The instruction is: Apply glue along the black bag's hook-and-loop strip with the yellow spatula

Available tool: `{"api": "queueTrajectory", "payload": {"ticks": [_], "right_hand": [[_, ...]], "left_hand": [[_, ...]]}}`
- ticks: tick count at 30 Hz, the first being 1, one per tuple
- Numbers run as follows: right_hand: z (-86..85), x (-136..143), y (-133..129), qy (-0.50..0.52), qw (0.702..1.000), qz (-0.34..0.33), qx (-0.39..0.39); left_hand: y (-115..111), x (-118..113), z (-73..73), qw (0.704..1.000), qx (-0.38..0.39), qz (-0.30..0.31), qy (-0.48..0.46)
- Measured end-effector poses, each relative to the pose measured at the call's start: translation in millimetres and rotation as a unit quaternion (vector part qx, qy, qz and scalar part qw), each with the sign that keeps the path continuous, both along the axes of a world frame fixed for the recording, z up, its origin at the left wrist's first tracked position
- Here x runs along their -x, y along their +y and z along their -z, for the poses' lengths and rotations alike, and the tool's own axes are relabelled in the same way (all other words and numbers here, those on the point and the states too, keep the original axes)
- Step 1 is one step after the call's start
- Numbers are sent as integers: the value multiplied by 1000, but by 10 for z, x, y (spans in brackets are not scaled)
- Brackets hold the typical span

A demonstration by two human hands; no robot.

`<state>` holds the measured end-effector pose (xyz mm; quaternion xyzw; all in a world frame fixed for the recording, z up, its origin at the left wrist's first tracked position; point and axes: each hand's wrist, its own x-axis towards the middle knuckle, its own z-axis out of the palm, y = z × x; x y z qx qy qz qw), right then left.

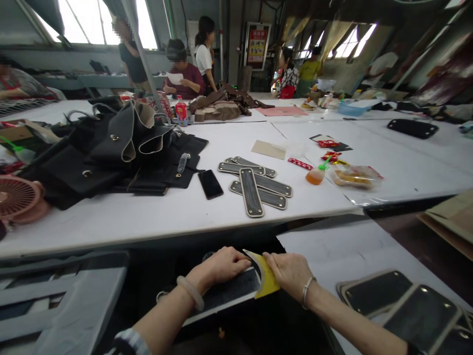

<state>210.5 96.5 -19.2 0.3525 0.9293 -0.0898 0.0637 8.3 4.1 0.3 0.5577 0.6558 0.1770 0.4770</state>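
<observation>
At the lower middle, below the table edge, my left hand [231, 264] lies closed over a dark flat panel [232, 291] with a pale edge, its fingers pressed on the panel's upper side. My right hand [291, 273] grips a yellow piece [268, 281] with a concave pale edge, whose exact kind I cannot make out. That piece stands against the panel's right end, close to my left fingertips. What lies under the panel is dark and hidden. Several dark strips with pale borders and metal studs [252, 192] lie crossed on the white table ahead.
Black leather bags [111, 153] are heaped at left beside a phone [210, 184] and a pink fan [22, 199]. A bottle of orange liquid [316, 175] and packets stand at right. Larger dark studded panels [421, 315] lie lower right; a grey plastic crate [74, 305] sits lower left. People work beyond.
</observation>
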Motion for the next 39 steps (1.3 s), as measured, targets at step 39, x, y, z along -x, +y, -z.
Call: {"api": "queueTrajectory", "payload": {"ticks": [39], "right_hand": [[161,830,146,59,937,-322,-123]], "left_hand": [[-1955,225,414,758,-162,-541,-327]]}}
